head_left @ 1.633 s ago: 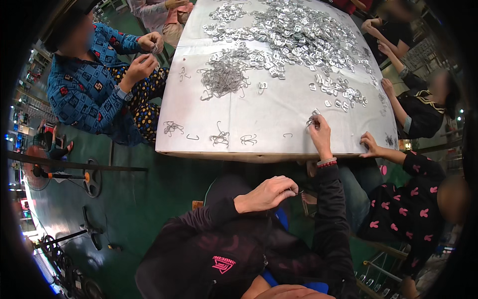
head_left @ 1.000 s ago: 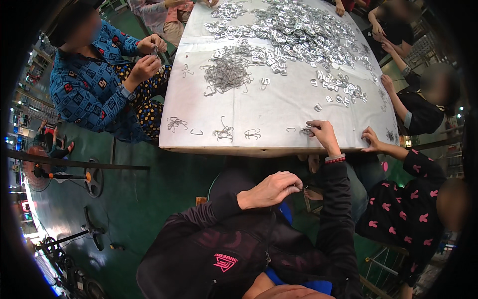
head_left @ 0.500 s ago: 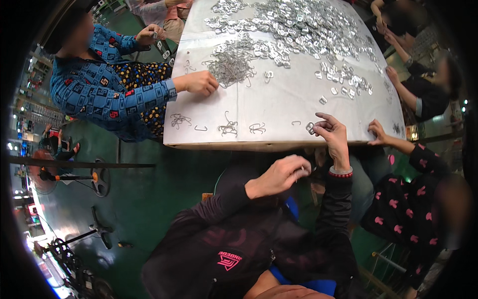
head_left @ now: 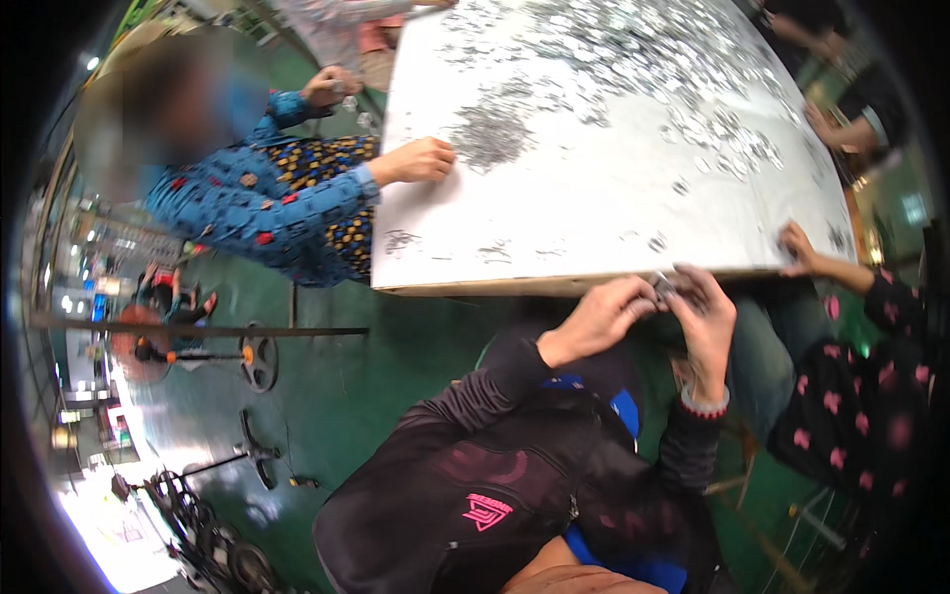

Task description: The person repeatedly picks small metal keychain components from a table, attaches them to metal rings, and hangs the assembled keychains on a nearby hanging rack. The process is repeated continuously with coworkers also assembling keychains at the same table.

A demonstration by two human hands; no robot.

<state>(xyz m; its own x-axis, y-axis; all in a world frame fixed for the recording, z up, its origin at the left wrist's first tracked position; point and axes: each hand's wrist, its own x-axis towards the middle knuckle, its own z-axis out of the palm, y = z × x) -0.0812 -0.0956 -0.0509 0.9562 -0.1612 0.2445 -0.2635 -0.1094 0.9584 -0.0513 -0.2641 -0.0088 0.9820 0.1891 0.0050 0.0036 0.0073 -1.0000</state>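
In front of the near table edge, my left hand (head_left: 601,319) and my right hand (head_left: 707,322) meet, fingertips closed together. My right hand pinches a small silvery metal piece (head_left: 661,286), blurred and partly covered by the fingers. My left thumb and fingers press together at its left side; whatever they hold is hidden. Just beyond my hands, one small metal buckle (head_left: 657,243) lies on the white-covered table (head_left: 584,198). A few thin wire hooks (head_left: 495,250) lie along the near edge, to the left.
Many metal buckles (head_left: 633,59) spread over the far table, beside a heap of wire hooks (head_left: 492,137). At left, a co-worker's hand (head_left: 421,160) is near that heap. Another person's hand (head_left: 800,247) rests on the right edge. A fan (head_left: 148,346) stands at left.
My hands have come together in front of the table edge; my right hand has drawn back from the tabletop and the buckle lying there. The whole view has shifted.
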